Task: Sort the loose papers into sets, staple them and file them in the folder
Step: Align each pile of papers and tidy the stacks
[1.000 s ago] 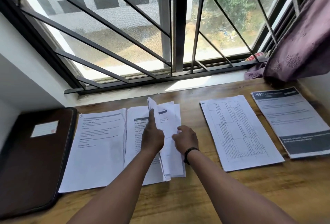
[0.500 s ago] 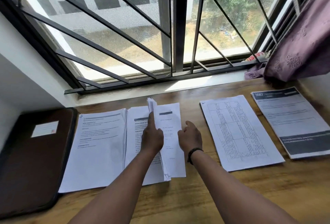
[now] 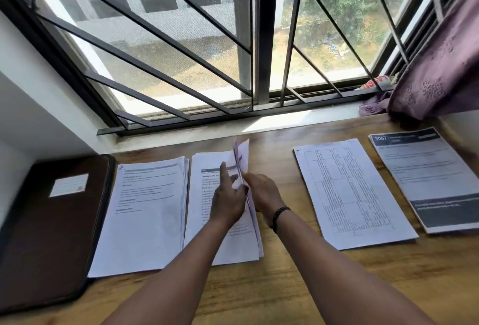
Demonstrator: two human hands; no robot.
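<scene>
A middle stack of printed papers [image 3: 207, 234] lies on the wooden desk [image 3: 285, 285]. Several of its sheets [image 3: 242, 153] stand lifted on edge between my hands. My left hand [image 3: 228, 200] holds these lifted sheets from the left, with its index finger stretched up along them. From the right, my right hand [image 3: 264, 195] pinches the same sheets at their edge. A second paper stack [image 3: 147, 215] lies just to the left. At the far left is the shut dark brown folder [image 3: 51, 221] with a white label.
To the right lie a sheet printed with a table [image 3: 350, 195] and a document with dark bands [image 3: 427, 177]. A barred window [image 3: 259, 52] and its sill run along the back. A purple curtain [image 3: 440, 65] hangs at the back right.
The top sheet that lay flat on the right of the middle stack has been turned up against the lifted bunch. My right hand moved left to meet my left hand.
</scene>
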